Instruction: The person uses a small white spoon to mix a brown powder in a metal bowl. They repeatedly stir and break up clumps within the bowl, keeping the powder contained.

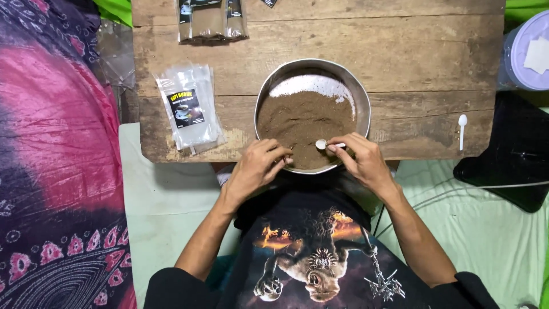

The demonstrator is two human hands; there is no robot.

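My right hand (363, 160) is pinched shut around the handle of a small white plastic scoop (327, 145), its bowl lying just above the brown powder (303, 123) at the near edge of the round metal pan (360, 94). My left hand (257, 166) is curled at the pan's near rim, fingertips closed together beside the scoop; I think it grips something small and clear there, but I cannot tell what. The pan overhangs the near edge of the worn wooden board (400, 51), so a press from either wrist could tip it toward my lap and dump the powder. A jerky lift of the scoop could also scatter grains over the rim. Beyond my left hand lies a stack of clear empty pouches (189, 109) with dark labels; further off, filled brown packets (210, 22) are cut off by the top edge. Well out past my right hand rests a second white spoon (462, 130), and a pale lidded tub (529, 51) is cropped at the corner. A paler patch at the pan's far side may be bare metal or lighter powder; it is hard to make out.
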